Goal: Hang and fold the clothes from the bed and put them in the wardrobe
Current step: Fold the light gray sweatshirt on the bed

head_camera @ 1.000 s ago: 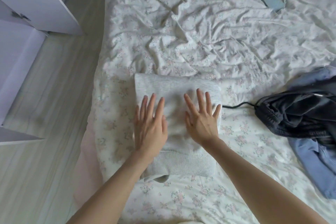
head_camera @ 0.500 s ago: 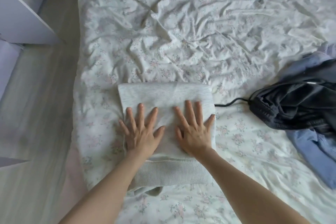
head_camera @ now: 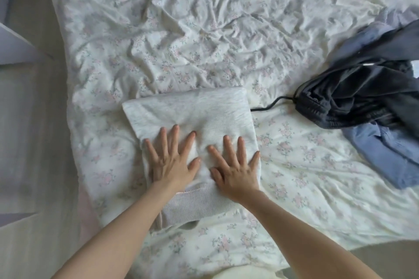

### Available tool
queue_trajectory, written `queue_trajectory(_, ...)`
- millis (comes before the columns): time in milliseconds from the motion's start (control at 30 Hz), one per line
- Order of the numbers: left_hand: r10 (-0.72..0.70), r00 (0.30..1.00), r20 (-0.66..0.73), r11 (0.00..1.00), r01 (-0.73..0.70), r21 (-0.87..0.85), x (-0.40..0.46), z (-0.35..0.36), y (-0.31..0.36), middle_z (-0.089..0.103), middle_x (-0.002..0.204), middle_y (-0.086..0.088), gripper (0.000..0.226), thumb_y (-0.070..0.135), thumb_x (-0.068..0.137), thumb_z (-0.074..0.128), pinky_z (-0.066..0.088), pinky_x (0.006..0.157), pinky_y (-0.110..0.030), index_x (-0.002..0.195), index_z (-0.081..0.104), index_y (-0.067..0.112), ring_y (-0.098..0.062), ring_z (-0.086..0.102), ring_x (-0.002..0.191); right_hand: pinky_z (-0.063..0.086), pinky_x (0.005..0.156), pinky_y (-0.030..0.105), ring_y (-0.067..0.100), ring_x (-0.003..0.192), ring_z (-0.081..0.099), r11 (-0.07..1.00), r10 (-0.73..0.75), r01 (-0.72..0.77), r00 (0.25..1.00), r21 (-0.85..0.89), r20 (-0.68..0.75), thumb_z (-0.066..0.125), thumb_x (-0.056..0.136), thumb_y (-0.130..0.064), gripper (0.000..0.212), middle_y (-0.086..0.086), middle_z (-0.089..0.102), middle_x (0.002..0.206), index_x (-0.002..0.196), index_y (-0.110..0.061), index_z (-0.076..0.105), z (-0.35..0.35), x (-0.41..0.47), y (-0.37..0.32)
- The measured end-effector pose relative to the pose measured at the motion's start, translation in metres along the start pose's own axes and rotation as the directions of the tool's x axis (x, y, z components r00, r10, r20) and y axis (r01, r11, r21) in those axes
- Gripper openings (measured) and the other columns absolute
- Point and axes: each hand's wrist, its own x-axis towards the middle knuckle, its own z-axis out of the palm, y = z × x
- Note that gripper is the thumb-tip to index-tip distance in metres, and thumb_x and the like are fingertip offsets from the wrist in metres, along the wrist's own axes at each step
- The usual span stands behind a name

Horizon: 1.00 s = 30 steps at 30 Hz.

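A folded light grey sweater point(head_camera: 192, 111) lies on the bed near its left edge, ribbed hem toward me. My left hand point(head_camera: 172, 161) presses flat on its left half, fingers spread. My right hand point(head_camera: 235, 167) presses flat on its right half, fingers spread too. Both palms sit on the near part of the fold, just above the hem. At the right lies a heap of unfolded clothes: dark grey drawstring trousers point(head_camera: 353, 97) on top of a light blue shirt point(head_camera: 385, 154).
The bed point(head_camera: 204, 29) wears a wrinkled white floral sheet. A pale wooden floor point(head_camera: 34, 142) runs along the left. White wardrobe parts point(head_camera: 15, 50) jut in at the left edge. The trousers' black cord point(head_camera: 269, 106) trails toward the sweater.
Both hands slid toward me over the sweater, from its middle to just above the hem. My head dropped lower, so the phone at the far side left the view.
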Motion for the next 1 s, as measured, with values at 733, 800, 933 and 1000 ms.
queue_trajectory(733, 0.0, 0.997, 0.072, 0.986, 0.012, -0.166, 0.11, -0.11, -0.022, 0.058, 0.128, -0.012, 0.074, 0.066, 0.076, 0.059, 0.044, 0.088, -0.038, 0.13, 0.047, 0.017, -0.033, 0.055, 0.115, 0.042, 0.066, 0.033, 0.023, 0.08, 0.053, 0.706, 0.441, -0.487, 0.87, 0.514, 0.22, 0.062, 0.074, -0.036, 0.047, -0.002, 0.053, 0.088, 0.112, -0.018, 0.04, -0.07, -0.001, 0.026)
queue_trajectory(800, -0.149, 0.988, 0.034, 0.912, 0.151, -0.382, 0.089, -0.111, -0.033, 0.064, 0.116, -0.015, 0.063, 0.061, 0.075, 0.063, 0.048, 0.085, -0.04, 0.117, 0.057, 0.013, -0.036, 0.059, 0.107, 0.043, 0.068, 0.032, 0.026, 0.083, 0.055, 0.763, 0.438, -0.43, 0.893, 0.483, 0.103, 0.061, 0.075, -0.03, 0.042, -0.003, 0.056, 0.087, 0.113, -0.021, 0.047, -0.098, 0.007, 0.029)
queue_trajectory(933, -0.436, 0.862, 0.259, 0.343, 0.425, -0.838, 0.032, -0.091, -0.05, 0.067, 0.097, -0.018, 0.05, 0.048, 0.071, 0.072, 0.049, 0.083, -0.042, 0.096, 0.066, 0.004, -0.032, 0.064, 0.095, 0.04, 0.084, 0.036, 0.027, 0.105, 0.056, 0.819, 0.411, -0.264, 0.89, 0.509, -0.199, 0.064, 0.079, -0.036, 0.05, 0.002, 0.066, 0.109, 0.127, -0.03, 0.051, -0.15, 0.041, 0.03)
queue_trajectory(1000, -0.438, 0.835, 0.331, 0.266, 0.473, -0.84, 0.015, -0.075, -0.049, 0.062, 0.115, -0.022, 0.045, 0.027, 0.084, 0.069, 0.047, 0.093, -0.041, 0.114, 0.059, -0.004, -0.031, 0.06, 0.108, 0.031, 0.096, 0.042, 0.025, 0.123, 0.043, 0.839, 0.386, -0.219, 0.885, 0.498, -0.261, 0.06, 0.083, -0.042, 0.061, 0.001, 0.059, 0.124, 0.139, -0.03, 0.038, -0.159, 0.062, 0.029)
